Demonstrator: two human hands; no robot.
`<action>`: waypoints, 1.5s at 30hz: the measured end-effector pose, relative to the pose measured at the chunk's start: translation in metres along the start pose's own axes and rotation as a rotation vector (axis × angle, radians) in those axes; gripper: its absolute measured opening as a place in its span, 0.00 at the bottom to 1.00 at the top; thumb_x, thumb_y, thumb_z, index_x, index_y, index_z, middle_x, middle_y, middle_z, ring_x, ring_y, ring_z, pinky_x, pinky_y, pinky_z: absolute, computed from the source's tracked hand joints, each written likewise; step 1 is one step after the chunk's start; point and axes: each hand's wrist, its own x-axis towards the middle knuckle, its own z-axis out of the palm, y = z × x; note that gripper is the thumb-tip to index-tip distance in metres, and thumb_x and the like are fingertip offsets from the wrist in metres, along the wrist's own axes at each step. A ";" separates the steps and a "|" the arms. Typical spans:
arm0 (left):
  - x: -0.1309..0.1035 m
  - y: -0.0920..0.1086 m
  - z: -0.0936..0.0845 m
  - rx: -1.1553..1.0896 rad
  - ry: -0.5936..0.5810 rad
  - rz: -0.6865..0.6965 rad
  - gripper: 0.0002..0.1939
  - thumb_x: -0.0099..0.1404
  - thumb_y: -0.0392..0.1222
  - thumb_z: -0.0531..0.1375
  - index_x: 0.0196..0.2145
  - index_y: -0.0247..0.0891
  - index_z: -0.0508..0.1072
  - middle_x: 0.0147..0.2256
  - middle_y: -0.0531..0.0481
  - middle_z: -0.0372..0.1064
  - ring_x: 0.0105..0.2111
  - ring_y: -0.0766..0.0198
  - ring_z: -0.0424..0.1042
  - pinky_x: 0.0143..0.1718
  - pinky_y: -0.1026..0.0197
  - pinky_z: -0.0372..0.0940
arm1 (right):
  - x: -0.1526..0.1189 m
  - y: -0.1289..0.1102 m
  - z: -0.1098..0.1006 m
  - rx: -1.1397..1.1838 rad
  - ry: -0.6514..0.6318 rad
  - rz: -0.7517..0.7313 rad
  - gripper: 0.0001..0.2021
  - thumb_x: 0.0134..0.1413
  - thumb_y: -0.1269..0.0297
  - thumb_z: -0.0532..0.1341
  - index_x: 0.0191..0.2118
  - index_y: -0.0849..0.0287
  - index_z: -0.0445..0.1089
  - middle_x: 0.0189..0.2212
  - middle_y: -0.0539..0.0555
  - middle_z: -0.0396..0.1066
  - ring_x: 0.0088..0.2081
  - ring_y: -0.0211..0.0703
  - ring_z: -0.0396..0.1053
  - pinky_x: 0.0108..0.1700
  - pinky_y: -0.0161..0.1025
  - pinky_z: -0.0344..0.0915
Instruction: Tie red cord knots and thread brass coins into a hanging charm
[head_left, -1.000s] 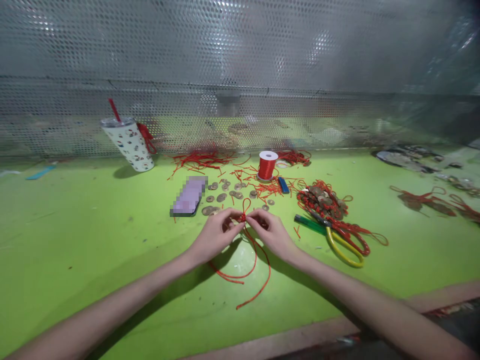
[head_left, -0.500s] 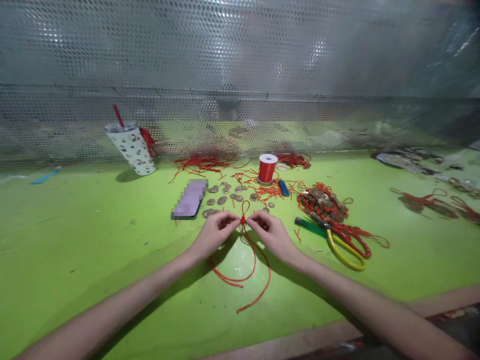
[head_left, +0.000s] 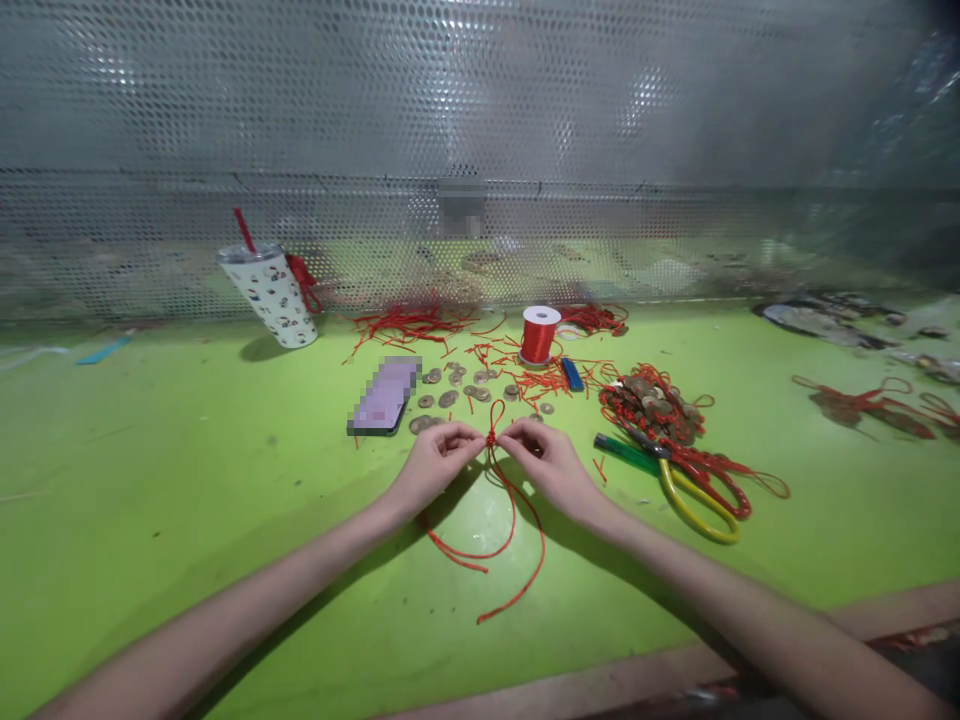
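Left hand (head_left: 448, 453) and right hand (head_left: 541, 460), fingers clamped on the knotted red cord (head_left: 491, 438)! | Between them, near side of the coins (head_left: 448, 398) | Looks light, soft (slippery too, I'd guess) | best pinched where it's bunched tight

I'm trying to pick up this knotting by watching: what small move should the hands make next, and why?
Probably a gentle outward tug to snug the knot in the red cord: the left hand and right hand pinch at its opposite sides, with a small loop above. How tight it already is, I can't tell.
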 end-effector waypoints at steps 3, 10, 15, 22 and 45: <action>0.000 -0.001 0.000 -0.003 -0.004 0.001 0.15 0.57 0.52 0.67 0.31 0.36 0.77 0.21 0.53 0.67 0.21 0.68 0.63 0.21 0.65 0.55 | 0.001 0.000 -0.001 0.002 0.003 -0.002 0.13 0.60 0.54 0.62 0.31 0.57 0.71 0.25 0.51 0.70 0.28 0.41 0.64 0.32 0.40 0.58; -0.001 0.000 0.000 0.014 -0.027 0.005 0.14 0.59 0.51 0.66 0.33 0.36 0.78 0.19 0.55 0.64 0.20 0.68 0.59 0.21 0.65 0.53 | 0.001 0.002 -0.001 0.003 -0.009 0.007 0.12 0.61 0.56 0.61 0.32 0.58 0.72 0.26 0.50 0.69 0.29 0.41 0.63 0.32 0.39 0.57; -0.002 0.002 0.000 0.003 -0.021 0.001 0.15 0.58 0.52 0.66 0.31 0.36 0.78 0.19 0.55 0.64 0.20 0.68 0.60 0.21 0.65 0.54 | 0.000 0.004 0.000 0.018 -0.024 0.015 0.12 0.61 0.54 0.61 0.34 0.58 0.72 0.27 0.50 0.70 0.29 0.41 0.64 0.33 0.39 0.59; -0.004 0.005 0.002 0.032 -0.013 0.024 0.15 0.59 0.52 0.65 0.31 0.36 0.78 0.21 0.53 0.66 0.22 0.67 0.60 0.23 0.64 0.54 | -0.001 0.005 -0.002 -0.006 -0.052 0.028 0.11 0.60 0.55 0.62 0.36 0.58 0.75 0.26 0.50 0.68 0.28 0.40 0.61 0.31 0.39 0.57; -0.002 -0.004 0.001 0.060 0.006 0.110 0.14 0.61 0.51 0.65 0.30 0.35 0.75 0.24 0.53 0.68 0.24 0.68 0.62 0.23 0.66 0.53 | 0.001 0.001 -0.001 0.135 -0.079 0.111 0.15 0.56 0.51 0.65 0.32 0.59 0.71 0.23 0.48 0.65 0.25 0.37 0.60 0.28 0.37 0.54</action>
